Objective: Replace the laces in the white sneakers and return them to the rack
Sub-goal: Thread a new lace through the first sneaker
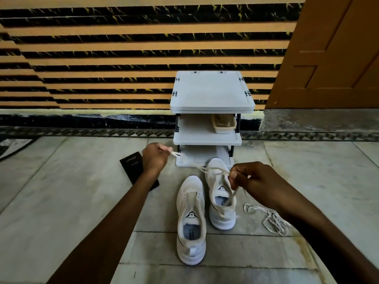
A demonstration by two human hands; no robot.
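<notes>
Near sneaker [191, 222]: stands on the floor closest to the camera, toe away, with no lace in its eyelets; untouched by either hand.
Far sneaker [220, 193]: just beside it, toe nearly at the rack's foot, with a lace [213, 170] running through its front eyelets.
Left hand [154, 155]: closed around one end of that lace, pulled out to the left, well apart from the other hand.
Right hand [249, 178]: pinched on the other run of the lace above the tongue, a length trailing down into the shoe opening.
Loose lace [270, 217]: lies coiled on the floor to the right of the shoes, free of both hands.
Rack [212, 93]: grey shelves against the wall, a small basket [223, 124] on the middle shelf; neither shoe is on it yet.
Risk, uneven ends: pulling harder on one side would likely leave one end too short to tie.
Risk, shoe tipping: nothing pins the far sneaker, so a sharp tug could drag or topple it toward the rack.
Risk, tangle: the trailing length might snag inside the shoe.
</notes>
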